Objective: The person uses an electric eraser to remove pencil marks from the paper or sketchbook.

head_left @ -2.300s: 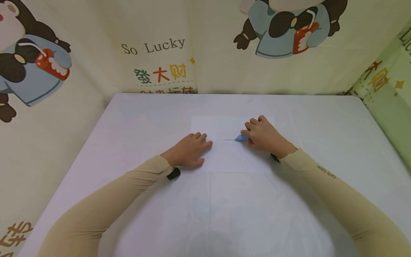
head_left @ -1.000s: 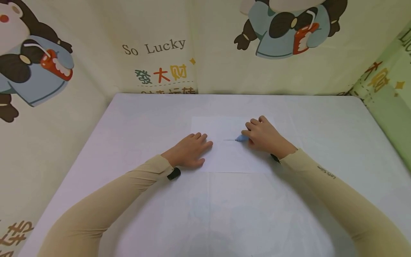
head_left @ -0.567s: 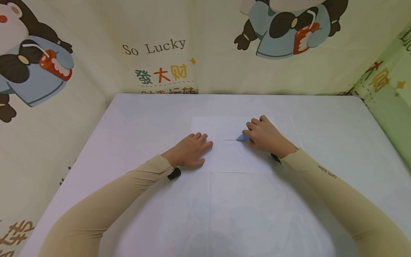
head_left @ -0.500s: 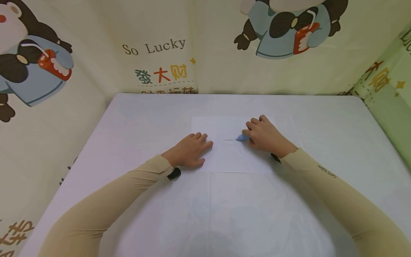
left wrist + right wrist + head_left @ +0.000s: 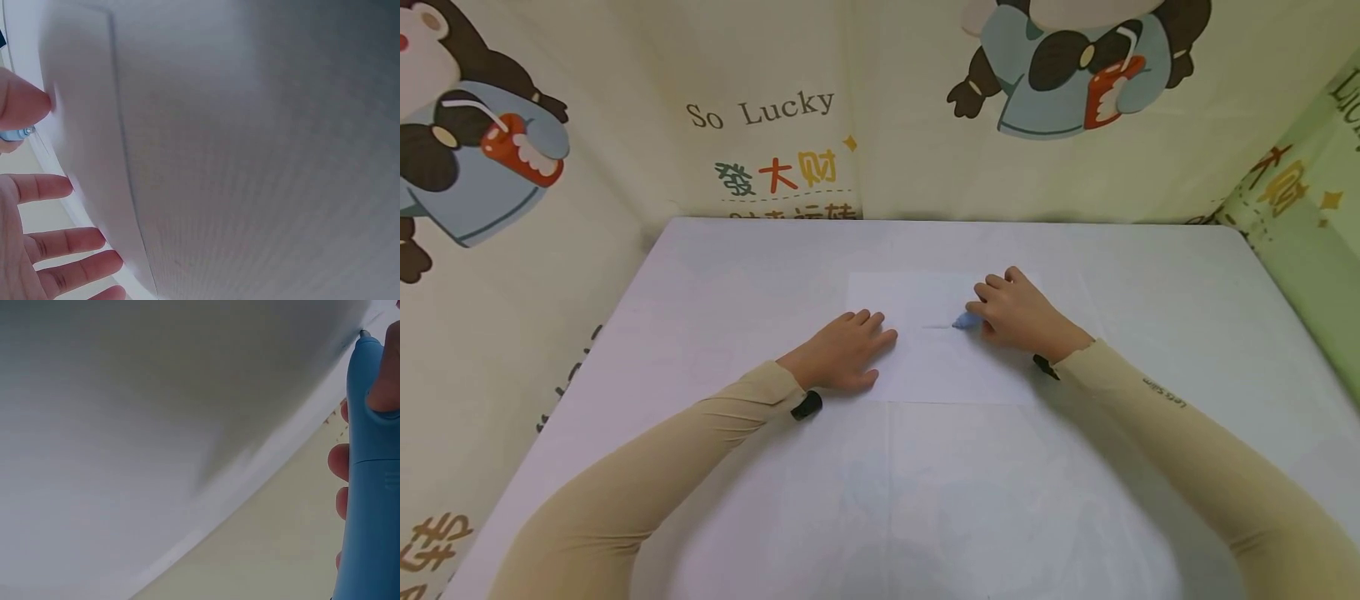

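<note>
Right hand (image 5: 1018, 317) grips a light blue pen (image 5: 964, 322), its fingers curled round the barrel, and the tip touches the sheet of white paper (image 5: 940, 367) at the right end of a faint short line (image 5: 936, 327). In the right wrist view the pen (image 5: 372, 487) fills the right edge of the frame, with a fingertip pressed on the barrel near the tip and other fingers (image 5: 339, 461) showing behind it (the tip itself meets the paper at the upper right corner of that frame).

The left hand (image 5: 844, 350) lies flat on the paper's left edge, fingers straight and close together, holding nothing and pressing the sheet down. The left wrist view shows those fingers (image 5: 56, 237) spread along the bottom left, and the pen tip (image 5: 19, 133) beside a fingertip of the other hand at the far left.

The paper lies in the middle of the white table (image 5: 1150, 275), between the two hands and partly under them. Both arms wear beige sleeves (image 5: 647, 467), and a small black device (image 5: 806, 405) sits at the left wrist, another (image 5: 1045, 366) at the right. Behind the table hangs a cream cartoon backdrop (image 5: 760, 108) printed with "So Lucky" and a figure holding a red cup; a green panel (image 5: 1315, 217) stands at the right.
</note>
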Tool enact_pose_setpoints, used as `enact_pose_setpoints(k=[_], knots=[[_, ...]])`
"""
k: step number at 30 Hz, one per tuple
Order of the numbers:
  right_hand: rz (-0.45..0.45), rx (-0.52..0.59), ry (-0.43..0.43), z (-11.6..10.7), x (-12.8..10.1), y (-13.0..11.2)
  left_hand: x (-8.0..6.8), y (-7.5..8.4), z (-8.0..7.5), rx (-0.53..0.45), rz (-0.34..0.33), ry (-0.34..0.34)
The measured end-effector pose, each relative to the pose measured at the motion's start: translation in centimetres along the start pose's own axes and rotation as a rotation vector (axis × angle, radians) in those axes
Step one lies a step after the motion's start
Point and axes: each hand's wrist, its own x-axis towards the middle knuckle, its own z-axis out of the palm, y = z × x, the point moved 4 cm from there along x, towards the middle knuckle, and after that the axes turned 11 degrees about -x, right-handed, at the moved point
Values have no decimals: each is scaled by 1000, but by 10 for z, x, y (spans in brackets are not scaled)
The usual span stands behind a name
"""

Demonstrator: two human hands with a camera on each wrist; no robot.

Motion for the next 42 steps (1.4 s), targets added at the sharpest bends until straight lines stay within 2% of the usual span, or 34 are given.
enact_pose_setpoints(k=[9, 16, 33, 42], knots=[[-20, 12, -19, -3, 3, -1, -1, 1, 0, 10, 3, 15], [-28, 13, -45, -1, 8, -3, 1, 2, 0, 13, -9, -3], [-18, 23, -87, 0, 3, 2, 0, 1, 1, 12, -11, 8], [-46, 27, -42, 2, 9, -1, 0, 3, 0, 10, -21, -12]])
